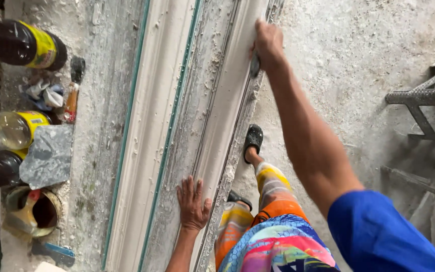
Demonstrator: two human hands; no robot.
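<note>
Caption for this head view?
Left hand flat on a long white moulding, right hand pressing a dark tool farther along it.

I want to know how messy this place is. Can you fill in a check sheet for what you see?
Surface: long workbench crusted with white dust and plaster bits.
Job's things: two long white moulding strips; one lies on the left, the other is under both hands.
Clutter: dark bottles with yellow labels, a grey slab piece, crumpled rags, a tin with a brush.
Hands: left hand flat on the strip, fingers spread; right hand grips a dark tool against it.
Cables: nothing seen.
Surroundings: dusty floor, metal frame at right.
</note>
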